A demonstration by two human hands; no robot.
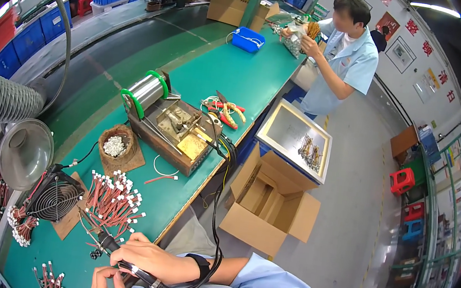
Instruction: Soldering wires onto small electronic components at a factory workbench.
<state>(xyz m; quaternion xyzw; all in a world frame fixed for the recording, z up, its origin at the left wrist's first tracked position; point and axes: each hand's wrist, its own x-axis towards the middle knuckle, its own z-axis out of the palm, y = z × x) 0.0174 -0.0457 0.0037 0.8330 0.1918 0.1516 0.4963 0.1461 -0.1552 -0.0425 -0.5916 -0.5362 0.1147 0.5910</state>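
At the lower middle, my right hand point(157, 263) is closed round a soldering iron point(108, 242). Its black handle points up and left, and its cable trails off to the right past my wrist. My left hand point(106, 284) is just below, at the lower edge, with thumb and fingers curled in a pinch. Whatever lies between them is too small to make out. Beyond the iron's tip end is a pile of red-and-black wire leads with white connectors point(113, 202). A smaller bunch of such leads point(49, 280) lies at the lower left.
A solder spool stand point(148, 93) and metal box point(178, 129) stand ahead, pliers point(226, 109) behind. Left are a small fan point(55, 198), a round fume hood point(25, 155) and a pot of white bits point(115, 147). An open carton point(270, 197) is right; a co-worker point(343, 54) handles a plastic bag.
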